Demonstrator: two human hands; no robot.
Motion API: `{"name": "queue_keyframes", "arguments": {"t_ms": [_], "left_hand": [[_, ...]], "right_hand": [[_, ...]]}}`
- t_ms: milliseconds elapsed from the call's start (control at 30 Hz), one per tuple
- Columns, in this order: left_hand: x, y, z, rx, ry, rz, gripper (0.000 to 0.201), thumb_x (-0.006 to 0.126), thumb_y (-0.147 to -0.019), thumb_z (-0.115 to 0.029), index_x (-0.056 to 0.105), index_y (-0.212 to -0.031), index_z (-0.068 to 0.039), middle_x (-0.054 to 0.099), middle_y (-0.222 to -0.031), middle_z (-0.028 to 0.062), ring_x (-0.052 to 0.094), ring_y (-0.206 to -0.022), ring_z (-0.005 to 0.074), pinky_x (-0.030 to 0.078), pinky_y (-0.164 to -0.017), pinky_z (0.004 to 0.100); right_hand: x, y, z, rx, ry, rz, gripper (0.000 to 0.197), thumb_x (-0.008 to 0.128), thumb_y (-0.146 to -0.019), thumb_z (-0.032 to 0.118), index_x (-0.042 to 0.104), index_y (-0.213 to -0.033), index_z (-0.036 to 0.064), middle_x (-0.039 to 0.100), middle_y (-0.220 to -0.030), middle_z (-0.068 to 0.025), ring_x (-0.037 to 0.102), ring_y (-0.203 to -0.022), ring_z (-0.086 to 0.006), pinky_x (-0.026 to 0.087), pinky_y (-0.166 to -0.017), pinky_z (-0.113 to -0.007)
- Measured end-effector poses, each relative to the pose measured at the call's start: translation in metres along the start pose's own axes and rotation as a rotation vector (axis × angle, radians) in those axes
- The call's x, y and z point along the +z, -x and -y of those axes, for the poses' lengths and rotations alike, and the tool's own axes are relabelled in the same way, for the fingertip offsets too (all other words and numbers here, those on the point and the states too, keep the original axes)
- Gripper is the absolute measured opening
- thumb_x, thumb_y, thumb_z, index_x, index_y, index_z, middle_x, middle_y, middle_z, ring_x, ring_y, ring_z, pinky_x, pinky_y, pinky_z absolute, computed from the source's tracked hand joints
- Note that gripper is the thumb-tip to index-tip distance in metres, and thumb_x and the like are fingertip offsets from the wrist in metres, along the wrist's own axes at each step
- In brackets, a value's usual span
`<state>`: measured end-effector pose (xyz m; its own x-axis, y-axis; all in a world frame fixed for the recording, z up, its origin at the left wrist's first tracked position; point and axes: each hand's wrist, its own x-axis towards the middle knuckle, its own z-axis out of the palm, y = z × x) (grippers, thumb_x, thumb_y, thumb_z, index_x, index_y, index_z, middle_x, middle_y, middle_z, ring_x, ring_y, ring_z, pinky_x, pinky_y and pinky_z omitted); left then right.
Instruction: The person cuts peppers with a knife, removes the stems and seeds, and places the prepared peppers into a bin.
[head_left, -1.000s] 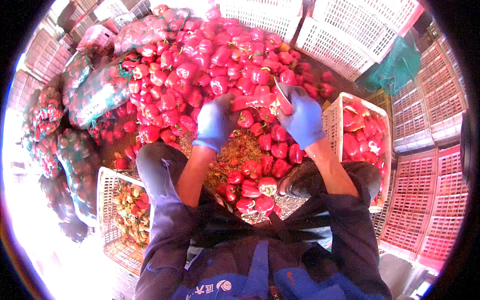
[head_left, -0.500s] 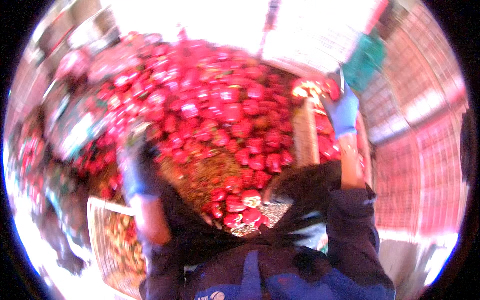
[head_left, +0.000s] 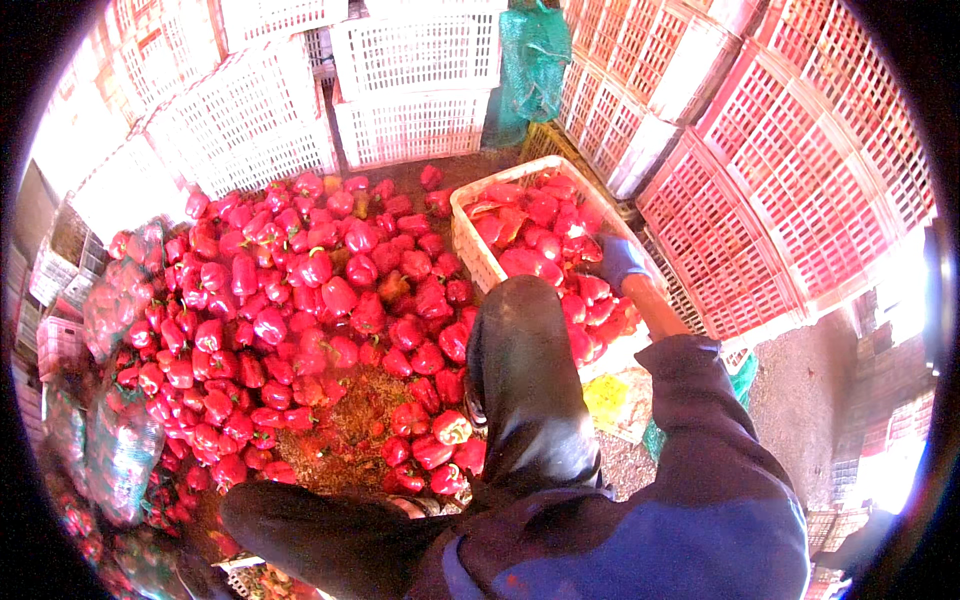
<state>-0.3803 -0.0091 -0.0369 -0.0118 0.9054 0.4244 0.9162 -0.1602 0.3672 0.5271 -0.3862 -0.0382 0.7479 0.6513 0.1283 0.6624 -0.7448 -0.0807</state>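
My right hand (head_left: 622, 260), in a blue glove, reaches down into a pale plastic crate (head_left: 476, 250) beside my right knee. Its fingers are hidden among the halved and whole red bell peppers (head_left: 532, 264) there, so whether they grip one does not show. My left hand is out of sight. A large heap of red bell peppers (head_left: 312, 266) covers the ground ahead and to the left. Close to my feet, a cut bell pepper (head_left: 452, 428) shows its pale inside among several whole ones.
Stacked plastic crates (head_left: 415, 55) line the back, and more crates (head_left: 730, 230) rise on the right. A green mesh sack (head_left: 535, 60) hangs at the back. Filled net bags (head_left: 125, 460) lie at the left. Something yellow (head_left: 605, 400) sits beside the crate, near my right knee.
My view has swung to the right. My left hand has left the picture. My right hand, earlier above the crate with a red bell pepper, is now down inside it.
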Motion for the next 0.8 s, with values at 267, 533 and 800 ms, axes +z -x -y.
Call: {"name": "queue_keyframes", "arguments": {"t_ms": [267,533,800], "left_hand": [[-0.044,-0.044,-0.158,0.182,0.377,-0.062,0.045,0.062,-0.101,-0.017,0.056,-0.14,0.004,0.061,-0.139,0.0181,0.062,-0.123,0.0279,0.054,-0.101,0.0407],[0.071,-0.071,-0.349,0.168,0.796,0.459,0.034,0.066,-0.098,-0.006,0.065,-0.132,-0.003,0.072,-0.119,0.0054,0.064,-0.101,0.0111,0.054,-0.083,0.0261],[0.323,0.175,-0.363,0.493,0.182,1.345,0.101,0.092,-0.061,-0.045,0.052,-0.146,-0.008,0.064,-0.131,0.0261,0.064,-0.121,0.0403,0.051,-0.104,0.0486]], "right_hand": [[0.038,-0.06,-0.028,0.253,-0.511,-0.172,0.04,0.08,-0.087,0.042,0.076,-0.105,0.0068,0.077,-0.087,-0.009,0.069,-0.075,-0.0185,0.055,-0.073,-0.037],[0.134,-0.034,-0.094,0.042,-0.346,-0.129,0.049,0.071,-0.088,0.06,0.076,-0.113,0.0181,0.077,-0.098,-0.0122,0.074,-0.083,-0.034,0.056,-0.068,-0.048],[0.119,-0.038,-0.032,-0.002,-0.162,-0.167,0.067,0.08,-0.08,0.059,0.07,-0.121,0.0073,0.075,-0.098,-0.0197,0.073,-0.093,-0.0376,0.056,-0.077,-0.046]]}}
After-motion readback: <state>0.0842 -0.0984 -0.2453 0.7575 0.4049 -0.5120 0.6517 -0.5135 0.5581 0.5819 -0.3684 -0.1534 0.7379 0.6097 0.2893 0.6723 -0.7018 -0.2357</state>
